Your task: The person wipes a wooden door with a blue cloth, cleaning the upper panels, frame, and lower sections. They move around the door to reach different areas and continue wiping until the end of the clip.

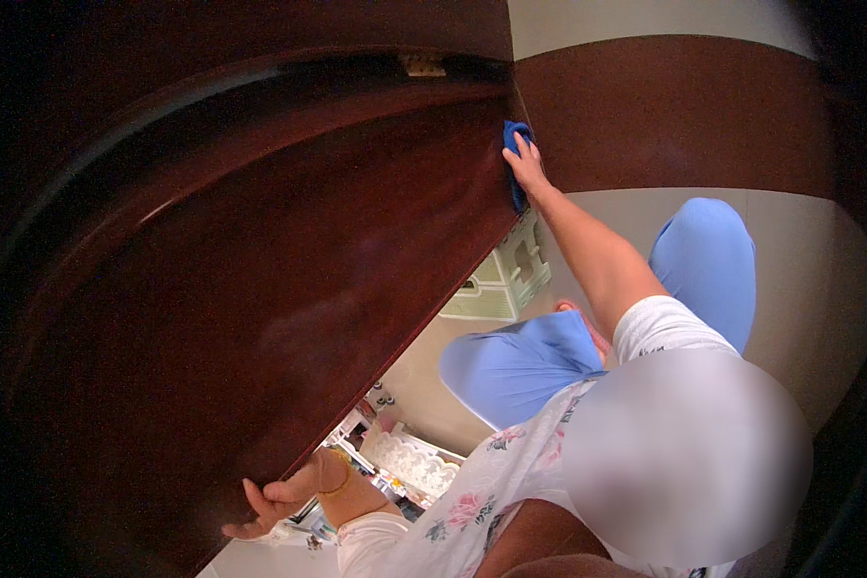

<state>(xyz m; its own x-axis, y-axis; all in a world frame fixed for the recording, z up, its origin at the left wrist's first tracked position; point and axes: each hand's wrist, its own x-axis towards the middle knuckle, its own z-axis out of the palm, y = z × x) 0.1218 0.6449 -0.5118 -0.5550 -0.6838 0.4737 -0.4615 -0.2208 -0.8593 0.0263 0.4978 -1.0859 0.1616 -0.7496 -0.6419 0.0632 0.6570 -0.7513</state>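
Note:
A dark red-brown wooden panel (318, 289) fills the left and middle of the view. My right hand (527, 166) reaches to its far right corner and presses a folded blue cloth (518, 130) against the surface there. The cloth shows beyond my fingertips and below my palm. Down at the lower left, my left hand (274, 502) rests on the panel's near edge with its fingers apart and no loose object in it.
A pale green plastic crate (484, 296) stands on the floor beside the panel's edge. White lace cloth (412, 459) and small items lie lower down. A wall with a brown band (672, 115) borders the right. My bent knees (708, 253) are close by.

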